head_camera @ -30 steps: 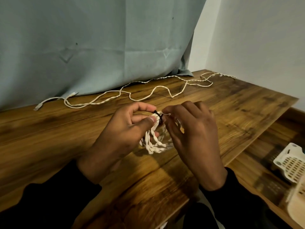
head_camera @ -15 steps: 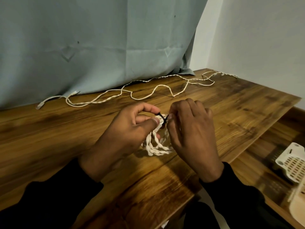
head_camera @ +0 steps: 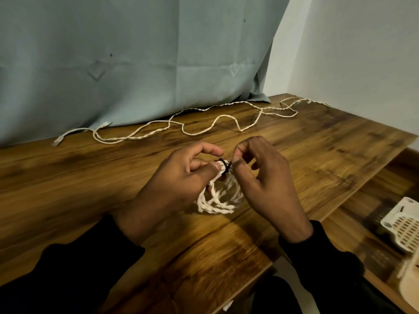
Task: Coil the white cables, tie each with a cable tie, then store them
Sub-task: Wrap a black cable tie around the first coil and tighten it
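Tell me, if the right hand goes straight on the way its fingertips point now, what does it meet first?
Its fingertips point toward the left hand. The right hand would probably meet the black cable tie on the coiled cable first, then the left thumb just behind it. Depth is hard to judge.

Right hand (head_camera: pixel 267 184): 1 s ago curled close over the coiled white cable (head_camera: pixel 217 198), now opened and drawn slightly right, thumb and forefinger pinching the black cable tie (head_camera: pixel 225 166). Coil: more loops exposed. Tie tail: apparently pulled further out. Left hand (head_camera: pixel 179 184): forefinger lifted.
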